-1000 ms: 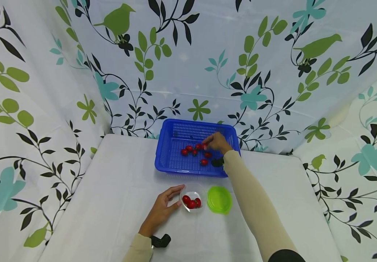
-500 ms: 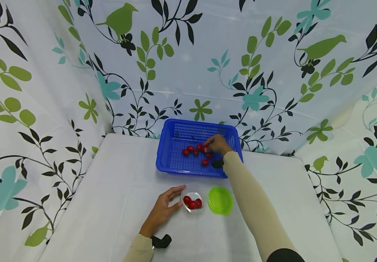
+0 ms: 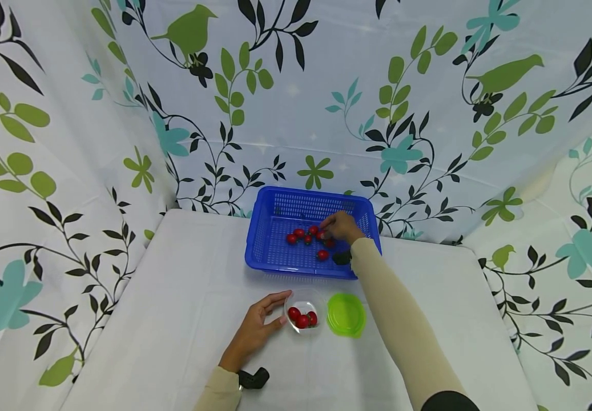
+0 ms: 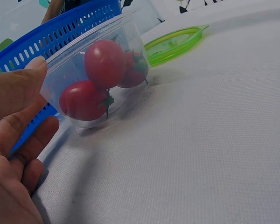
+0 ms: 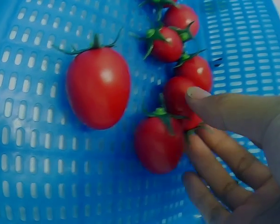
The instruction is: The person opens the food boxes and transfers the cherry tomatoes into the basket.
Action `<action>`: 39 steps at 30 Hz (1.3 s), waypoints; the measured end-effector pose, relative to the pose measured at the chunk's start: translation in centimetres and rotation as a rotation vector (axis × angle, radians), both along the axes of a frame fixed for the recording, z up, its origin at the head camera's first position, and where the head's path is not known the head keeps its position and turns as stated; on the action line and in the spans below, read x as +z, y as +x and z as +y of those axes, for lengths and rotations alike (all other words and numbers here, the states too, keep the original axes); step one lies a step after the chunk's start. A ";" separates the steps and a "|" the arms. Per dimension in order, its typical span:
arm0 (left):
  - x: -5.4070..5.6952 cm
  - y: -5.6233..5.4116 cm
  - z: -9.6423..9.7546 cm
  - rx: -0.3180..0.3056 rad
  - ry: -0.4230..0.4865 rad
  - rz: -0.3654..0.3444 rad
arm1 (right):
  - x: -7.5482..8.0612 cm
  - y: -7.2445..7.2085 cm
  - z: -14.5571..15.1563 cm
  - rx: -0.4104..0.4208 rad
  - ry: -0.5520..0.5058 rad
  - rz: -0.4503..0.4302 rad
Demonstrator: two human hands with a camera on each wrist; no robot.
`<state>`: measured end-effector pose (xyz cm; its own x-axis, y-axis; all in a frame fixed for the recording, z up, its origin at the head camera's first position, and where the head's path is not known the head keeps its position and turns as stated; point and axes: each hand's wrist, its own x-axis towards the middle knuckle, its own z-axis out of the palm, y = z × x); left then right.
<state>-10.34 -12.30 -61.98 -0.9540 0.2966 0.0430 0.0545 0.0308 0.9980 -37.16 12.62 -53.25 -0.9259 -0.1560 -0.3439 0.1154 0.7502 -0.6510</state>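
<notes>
At the near middle of the table, my left hand (image 3: 257,328) holds a clear plastic container (image 3: 303,298) by its left side. The thumb rests at the rim in the left wrist view, and the other fingers lie along the outside wall. Inside the container are three red cherry tomatoes (image 4: 105,63) with green stems. My right hand (image 3: 343,226) reaches into the blue plastic basket (image 3: 296,268). Its thumb and fingers pinch a cherry tomato (image 5: 176,95), partly hidden by the thumb, among several others. A nearer tomato (image 5: 158,144) sits beside the fingertips, and another tomato (image 5: 99,87) lies apart.
A bright green lid (image 3: 346,315) lies on the white tablecloth (image 3: 182,285) to the right of the container. The basket stands behind both, close to the patterned curtain (image 3: 296,114) at the back. Curtains also flank the table.
The head view has shifted slightly. Both hands stay in nearly the same places, and a tomato beneath the right hand has moved a little to the right.
</notes>
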 end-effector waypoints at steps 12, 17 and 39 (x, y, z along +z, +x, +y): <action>0.4 0.0 0.0 0.002 0.022 -0.055 | 4.6 2.2 0.0 0.042 -0.102 0.246; 0.4 0.0 0.1 0.003 0.019 -0.071 | 6.8 4.0 -0.3 0.023 -0.154 0.319; 0.1 0.0 0.2 0.013 0.000 -0.041 | 9.3 17.2 -1.0 -0.031 -0.462 0.349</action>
